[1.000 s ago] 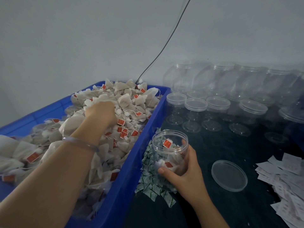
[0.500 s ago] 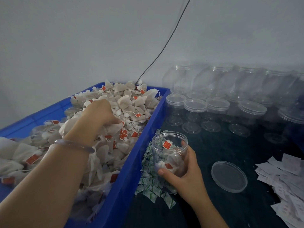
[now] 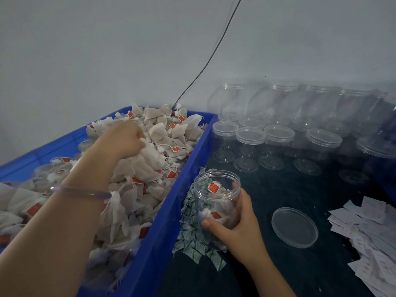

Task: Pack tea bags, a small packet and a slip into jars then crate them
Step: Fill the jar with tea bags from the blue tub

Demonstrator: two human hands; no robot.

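Dark table [image 3: 278, 189], grey wall [image 3: 107, 50]; L hand [image 3: 122, 140] clutches tea bags [image 3: 171, 129], R hand [image 3: 237, 228] grips jar [image 3: 216, 196] (lidless).

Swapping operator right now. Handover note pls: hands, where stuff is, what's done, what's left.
Left hand: in the bin, fingers curled into the tea bags.
Right hand: grips the open jar, upright beside the bin.
Lid lies off, right of the jar. Packets heaped between bin and jar; slips at the right edge. Lidded empty jars behind.
Done: a few tea bags in the jar.
Left: more bags, packet, slip, lid on, crate.
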